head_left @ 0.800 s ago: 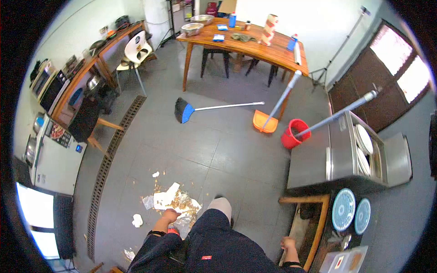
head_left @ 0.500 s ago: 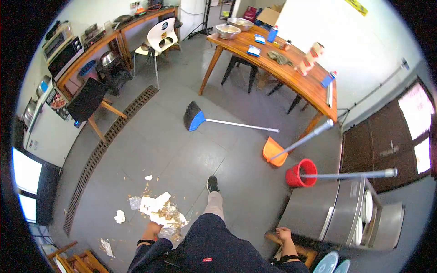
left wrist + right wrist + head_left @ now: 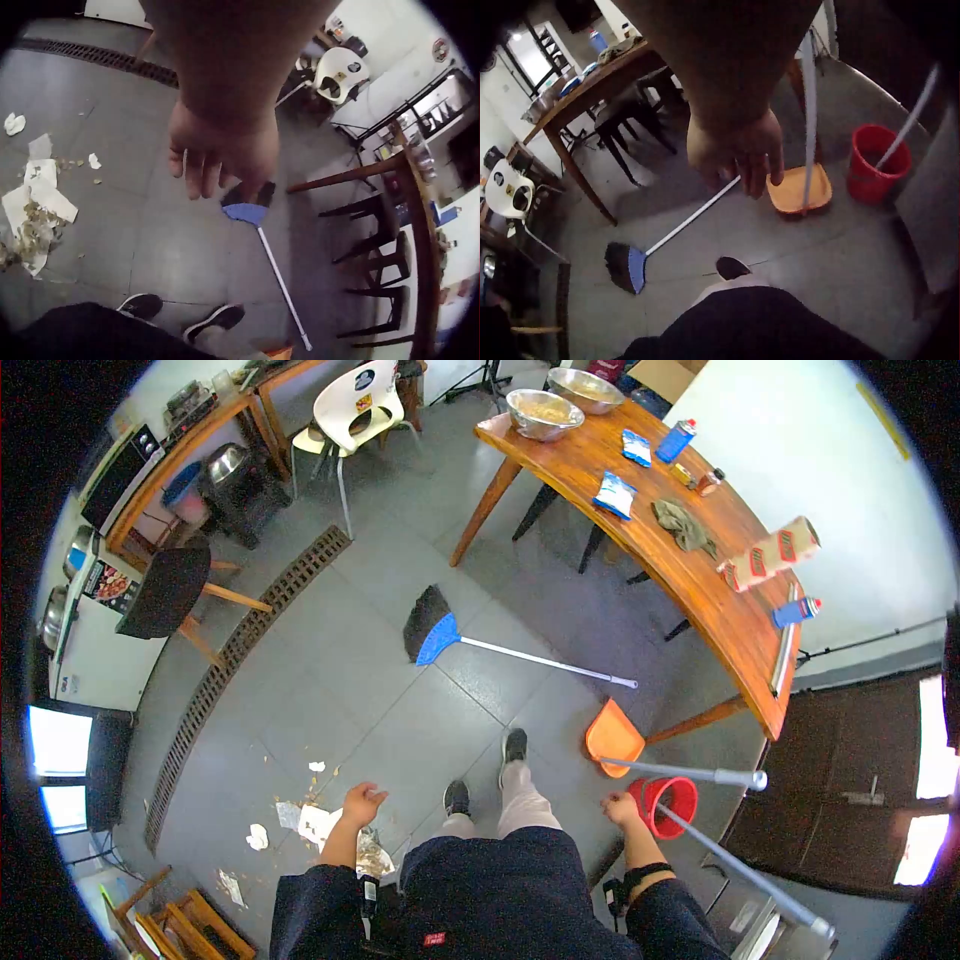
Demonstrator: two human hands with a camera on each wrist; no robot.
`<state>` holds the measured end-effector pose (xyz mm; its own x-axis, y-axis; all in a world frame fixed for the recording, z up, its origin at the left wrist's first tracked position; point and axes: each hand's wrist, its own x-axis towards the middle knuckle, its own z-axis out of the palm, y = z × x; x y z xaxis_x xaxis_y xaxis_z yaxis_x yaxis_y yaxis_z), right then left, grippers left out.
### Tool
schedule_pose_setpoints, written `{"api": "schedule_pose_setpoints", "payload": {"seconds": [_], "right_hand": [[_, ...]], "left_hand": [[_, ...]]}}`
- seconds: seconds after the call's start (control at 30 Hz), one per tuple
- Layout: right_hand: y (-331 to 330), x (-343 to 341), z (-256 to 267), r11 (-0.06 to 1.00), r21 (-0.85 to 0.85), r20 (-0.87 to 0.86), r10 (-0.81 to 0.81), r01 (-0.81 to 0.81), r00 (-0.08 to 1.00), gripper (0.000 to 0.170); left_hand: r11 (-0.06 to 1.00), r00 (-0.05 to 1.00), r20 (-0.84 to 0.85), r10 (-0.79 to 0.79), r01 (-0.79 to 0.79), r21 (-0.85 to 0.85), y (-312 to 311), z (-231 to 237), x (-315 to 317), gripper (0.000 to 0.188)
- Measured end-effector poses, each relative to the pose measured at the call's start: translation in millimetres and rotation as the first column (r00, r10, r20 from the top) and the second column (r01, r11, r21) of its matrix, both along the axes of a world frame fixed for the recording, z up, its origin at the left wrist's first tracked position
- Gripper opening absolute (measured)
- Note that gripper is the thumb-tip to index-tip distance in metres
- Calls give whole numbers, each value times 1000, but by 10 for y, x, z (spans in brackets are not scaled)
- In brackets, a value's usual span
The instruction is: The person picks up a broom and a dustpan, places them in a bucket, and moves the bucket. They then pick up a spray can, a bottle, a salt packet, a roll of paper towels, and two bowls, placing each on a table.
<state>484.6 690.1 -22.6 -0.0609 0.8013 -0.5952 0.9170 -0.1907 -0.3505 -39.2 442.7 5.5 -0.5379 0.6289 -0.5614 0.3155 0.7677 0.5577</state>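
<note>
My left hand (image 3: 363,803) hangs in the air with loosely bent fingers and nothing in them, overlapping the edge of a litter pile in the head view. That pile holds white paper (image 3: 318,826), a clear plastic piece and brown scraps. My right hand (image 3: 619,809), also holding nothing, hangs beside the red bucket (image 3: 690,800), its fingers relaxed in the right wrist view. On the floor ahead lies a broom (image 3: 437,640) with a blue and black head and a white handle. An orange dustpan (image 3: 614,740) with a long grey handle stands between broom and bucket.
A wooden table (image 3: 690,600) at the right carries metal bowls (image 3: 545,415), packets and spray cans. A grey pole leans out of the bucket. Along the left runs a floor drain (image 3: 235,650), with a black-backed chair (image 3: 170,595) beside it. A white chair (image 3: 355,410) stands farther back.
The person has stepped forward and the view has turned, bringing the broom, dustpan and bucket closer. My left hand has moved from low beside the litter to farther forward.
</note>
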Motion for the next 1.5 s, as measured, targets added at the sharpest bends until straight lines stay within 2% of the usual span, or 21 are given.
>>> {"api": "schedule_pose_setpoints", "payload": {"seconds": [0.23, 0.3, 0.37, 0.47, 0.57, 0.6, 0.63, 0.67, 0.7, 0.73, 0.77, 0.8, 0.87, 0.93, 0.97, 1.0, 1.13, 1.33, 1.43, 1.47, 1.5], "right_hand": [[1926, -1396, -551, 960, -7, 25, 279, -279, 960, 25], [2448, -1807, -1061, 912, -87, 172, 411, -402, 895, 31], [2761, -2069, -1638, 861, -103, 213, 508, -498, 835, 35], [3188, -2341, -2615, 784, -166, 329, 615, -598, 716, 41], [3546, -2488, -3645, 712, -179, 484, 664, -679, 570, 40], [3607, -2447, -3970, 686, -195, 541, 672, -701, 506, 40], [3624, -2377, -4294, 684, -129, 561, 647, -718, 516, 39], [3665, -2297, -4608, 680, -54, 581, 617, -731, 531, 38], [3714, -2257, -4865, 670, 26, 603, 582, -742, 546, 37], [3764, -2274, -4941, 666, -10, 598, 602, -746, 529, 36], [3823, -2259, -4950, 661, -42, 593, 620, -749, 514, 35], [3893, -2247, -4893, 658, -76, 589, 636, -749, 499, 34], [3870, -2249, -4886, 543, -66, 562, 714, -837, 418, 33], [3812, -2129, -4917, 440, 91, 540, 732, -893, 415, 26], [3815, -2177, -4762, 424, 121, 531, 736, -898, 419, 24], [3812, -2310, -4570, 404, 154, 524, 740, -902, 421, 23], [3675, -2949, -3533, 577, 44, 320, 765, -815, 559, 24], [3245, -3728, -1865, 613, -21, 279, 762, -790, 584, 26], [3085, -4070, -768, 620, -243, 206, 785, -746, 585, 26], [3016, -4150, -457, 643, -228, 200, 765, -731, 612, 24], [2916, -4192, -205, 622, -206, 181, 783, -756, 595, 25]], "left_hand": [[934, 977, 70, 199, -168, -317, 49, -587, -36, 43], [967, 994, -12, 109, -109, -232, -611, -1619, -160, 45], [847, 930, 79, 358, -288, -447, 95, -1087, -97, 45], [916, 971, -65, -229, 193, -352, -660, -2217, -236, 44], [865, 950, 53, 309, -257, -430, -15, -2194, -328, 36], [925, 987, -30, -156, 135, -355, -347, -2506, -445, 35], [791, 803, -132, -581, 519, -322, -753, -2759, -566, 34], [852, 995, -51, -80, 42, -521, -574, -2679, -578, 30], [578, 788, -122, 604, -538, -614, -326, -2636, -573, 27], [790, 989, -140, 43, -120, -602, -576, -2744, -609, 29], [815, 957, -139, -253, 133, -564, -822, -2787, -631, 26], [770, 828, -201, -523, 359, -527, -1139, -2865, -653, 24], [837, 817, -269, -510, 399, -374, -1547, -3015, -709, 15], [886, 982, -68, 176, -189, -424, -1388, -2811, -494, 19], [742, 850, -40, 525, -480, -468, -1273, -2667, -355, 26], [706, 826, -61, 560, -515, -486, -1120, -2507, -290, 26], [797, 912, -73, 403, -389, -463, -743, -1809, -64, 23], [985, 955, -297, -20, -33, -172, -556, -623, 59, 21], [751, 993, -97, 64, -112, -651, 532, 415, -225, 22], [890, 979, 75, 191, -141, -434, -113, -113, -346, 23], [947, 971, -59, -232, 211, -241, -227, -220, -483, 24]]}}
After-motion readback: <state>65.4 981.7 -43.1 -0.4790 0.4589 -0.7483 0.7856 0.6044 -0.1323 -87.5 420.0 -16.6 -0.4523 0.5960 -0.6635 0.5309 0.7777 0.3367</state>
